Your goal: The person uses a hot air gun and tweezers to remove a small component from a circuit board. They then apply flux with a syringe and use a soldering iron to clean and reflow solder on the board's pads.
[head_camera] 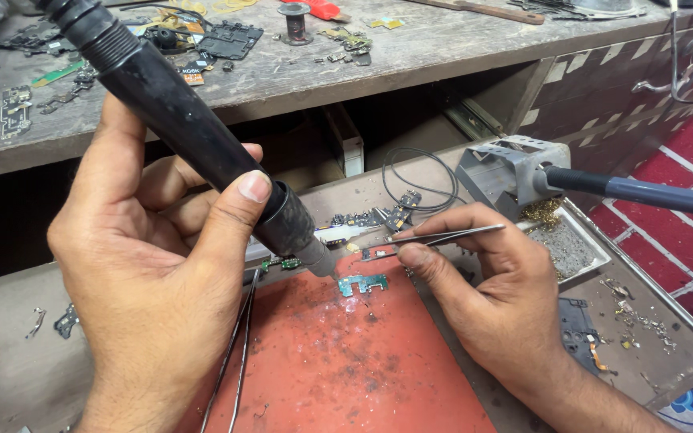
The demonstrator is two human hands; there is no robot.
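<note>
My left hand [154, 273] grips a thick black hot-air tool [194, 132], its nozzle tip pointing down just above a small green circuit board [362, 283]. That board lies on a stained red work mat [338, 361]. My right hand [475, 281] pinches metal tweezers [435, 237], whose tips reach left to a spot just above the board's far edge. Another small green board piece [282, 263] lies behind the nozzle.
A soldering iron with a blue handle [643, 192] rests in a grey metal stand [507, 168] over a tray with brass wool. A second pair of tweezers [238, 353] lies on the mat's left. Loose phone boards litter the wooden shelf [411, 56] behind.
</note>
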